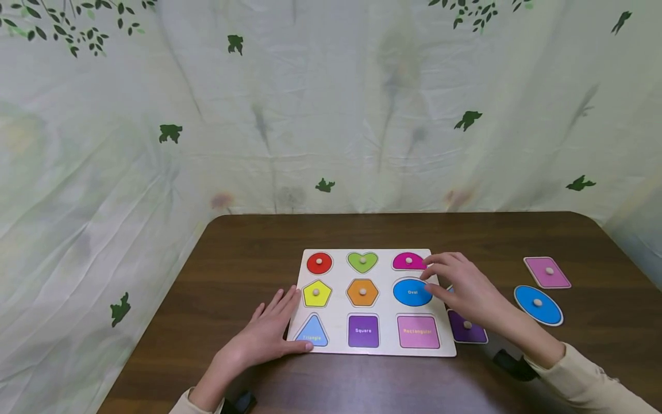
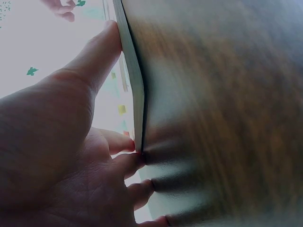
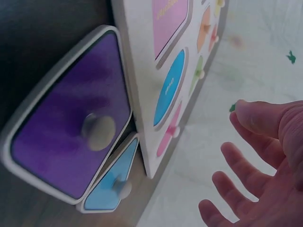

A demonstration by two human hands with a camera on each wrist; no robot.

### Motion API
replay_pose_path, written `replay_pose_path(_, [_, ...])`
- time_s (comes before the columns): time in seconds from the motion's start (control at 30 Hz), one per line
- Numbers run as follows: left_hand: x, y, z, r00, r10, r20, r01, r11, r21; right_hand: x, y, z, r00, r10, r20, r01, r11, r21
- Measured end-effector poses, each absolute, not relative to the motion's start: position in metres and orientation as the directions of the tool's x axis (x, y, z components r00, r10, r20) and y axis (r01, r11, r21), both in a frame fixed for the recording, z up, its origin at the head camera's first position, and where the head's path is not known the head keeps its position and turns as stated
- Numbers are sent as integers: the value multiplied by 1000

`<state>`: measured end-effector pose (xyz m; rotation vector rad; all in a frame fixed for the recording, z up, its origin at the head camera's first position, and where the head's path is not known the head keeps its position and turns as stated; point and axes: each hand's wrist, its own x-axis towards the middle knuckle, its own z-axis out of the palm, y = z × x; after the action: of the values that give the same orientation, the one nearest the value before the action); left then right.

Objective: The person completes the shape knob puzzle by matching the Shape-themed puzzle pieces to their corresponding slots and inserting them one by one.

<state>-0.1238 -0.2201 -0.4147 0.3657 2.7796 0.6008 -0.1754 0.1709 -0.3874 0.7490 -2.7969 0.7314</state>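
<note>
A white shape-puzzle board point(image 1: 338, 330) lies on the table. My left hand point(image 1: 271, 330) rests against its left edge, fingers extended and thumb on the front corner. My right hand point(image 1: 468, 287) hovers empty over the board's right side, by the magenta semicircle piece point(image 1: 403, 263) and the labelled oval recess point(image 1: 412, 292). In the right wrist view its fingers are spread and loosely bent. A purple knobbed square piece point(image 3: 66, 113) and a light blue knobbed piece point(image 3: 106, 189) lie against the board's right edge; the hand mostly hides the blue one in the head view.
Farther right lie a pink rectangle piece point(image 1: 543, 276) and a blue oval piece point(image 1: 532, 300), both knobbed. Red, green, yellow and orange knobbed pieces sit in the board. Printed recesses show for triangle, square and rectangle. A patterned curtain point(image 1: 331, 115) hangs behind the brown table point(image 1: 248, 241).
</note>
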Motion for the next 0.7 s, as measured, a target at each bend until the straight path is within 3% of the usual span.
replay_pose_path(0.53, [-123,-220,-414,-931,301,-208,187,880,437,-160,202,-391,-869,-408,281,-490,790,-369])
replay_pose_path(0.7, [-124,-220,-414,-930,295,-217,178,882,436,-158,213,-392,-851,-404,335,-512,779,-361])
